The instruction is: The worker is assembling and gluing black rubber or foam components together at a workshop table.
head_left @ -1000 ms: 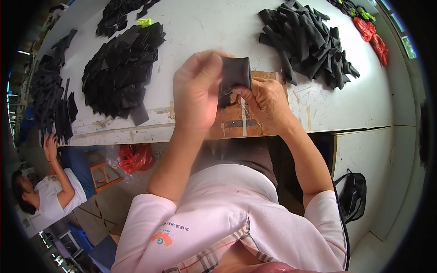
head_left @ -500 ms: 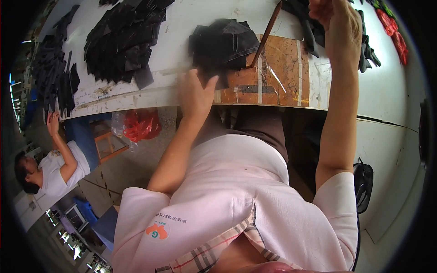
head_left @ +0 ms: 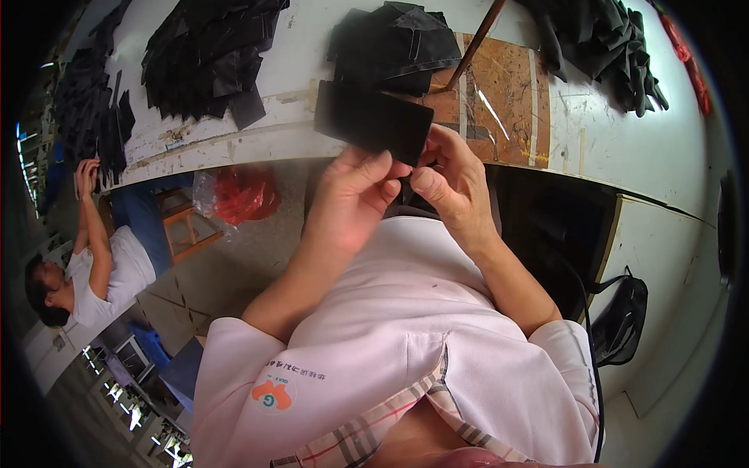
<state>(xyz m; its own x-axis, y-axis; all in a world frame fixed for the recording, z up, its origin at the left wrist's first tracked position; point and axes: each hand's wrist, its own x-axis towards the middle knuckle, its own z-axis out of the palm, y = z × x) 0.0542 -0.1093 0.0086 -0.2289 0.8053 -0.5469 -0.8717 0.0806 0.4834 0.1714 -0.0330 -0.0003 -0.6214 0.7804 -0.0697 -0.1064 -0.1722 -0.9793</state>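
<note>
At the near edge of the table, a black cloth held up

We see its lower edge pinched in the left hand and its lower right corner in the right hand. Beyond, a dark pile lies beside a brown board.

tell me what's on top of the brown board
Pale tape strips and the end of a brown rod. The black pile and right hand hide left parts of the board; anything there can't be seen.
</note>
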